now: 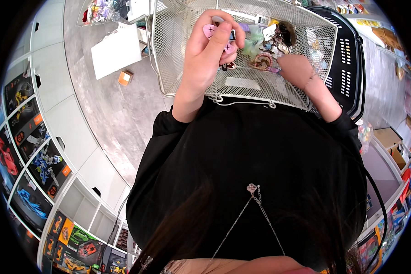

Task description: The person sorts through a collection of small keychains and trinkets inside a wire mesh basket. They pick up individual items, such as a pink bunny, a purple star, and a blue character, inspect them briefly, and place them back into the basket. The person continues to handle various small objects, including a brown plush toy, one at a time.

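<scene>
My left hand [210,44] is raised over a white wire-mesh basket [171,44], its fingers closed around small pink pieces [210,30] marked with dark crosses. They look like hair accessories, partly hidden by the fingers. My right hand [296,70] reaches down inside the basket's right side, fingertips out of sight among the loose items. Beside it lie a beaded pink-and-tan ring [263,61], probably a hair tie, and a dark brown furry piece [287,33] near a white tag [269,32]. A pale green sheer bow [254,42] rests farther left.
A black plastic basket [359,68] stands against the mesh basket's right side. On the grey floor [106,102] are a white board or sheet [116,51] and a small orange box [125,78]. Shelves with boxed toy vehicles [42,161] line the left.
</scene>
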A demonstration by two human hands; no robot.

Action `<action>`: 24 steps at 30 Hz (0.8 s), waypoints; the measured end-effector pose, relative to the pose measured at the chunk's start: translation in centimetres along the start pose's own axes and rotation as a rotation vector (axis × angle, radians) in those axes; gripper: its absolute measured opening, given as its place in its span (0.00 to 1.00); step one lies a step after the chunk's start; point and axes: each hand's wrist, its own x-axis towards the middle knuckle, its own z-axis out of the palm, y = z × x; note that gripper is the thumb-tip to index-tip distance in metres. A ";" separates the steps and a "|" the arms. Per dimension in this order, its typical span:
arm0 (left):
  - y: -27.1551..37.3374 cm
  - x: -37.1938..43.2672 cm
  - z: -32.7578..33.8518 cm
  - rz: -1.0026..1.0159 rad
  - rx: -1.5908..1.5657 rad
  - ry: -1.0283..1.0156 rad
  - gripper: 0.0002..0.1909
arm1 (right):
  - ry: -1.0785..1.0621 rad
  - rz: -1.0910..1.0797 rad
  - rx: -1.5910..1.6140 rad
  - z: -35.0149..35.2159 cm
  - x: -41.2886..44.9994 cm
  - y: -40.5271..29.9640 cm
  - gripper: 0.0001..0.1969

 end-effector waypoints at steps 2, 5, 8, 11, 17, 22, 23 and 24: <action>0.0 0.1 0.4 -0.007 0.006 0.011 0.07 | 0.142 -0.041 -0.009 1.2 0.2 -0.8 0.07; -0.3 0.1 0.4 0.023 0.073 -0.032 0.07 | 0.246 -0.074 -0.032 3.8 0.8 -1.8 0.06; -0.2 -0.1 0.3 0.021 0.010 -0.024 0.09 | 0.212 -0.107 -0.073 4.2 1.1 -1.8 0.07; -0.6 -0.2 0.0 0.042 -0.019 -0.049 0.12 | 0.095 -0.152 -0.001 3.6 1.4 -1.6 0.07; -0.4 -0.3 0.0 0.030 0.058 -0.080 0.17 | 0.062 -0.162 0.209 0.8 0.8 -2.1 0.06; -0.2 -0.2 -0.2 -0.009 -0.010 -0.094 0.18 | 0.025 -0.192 0.508 -1.4 0.6 -2.3 0.05; -0.2 -0.2 -0.2 -0.019 -0.025 -0.095 0.18 | -0.008 -0.211 0.602 -2.3 0.6 -2.2 0.05; -0.1 -0.3 -0.2 -0.021 -0.027 -0.080 0.18 | -0.045 -0.234 0.693 -3.3 0.7 -2.1 0.06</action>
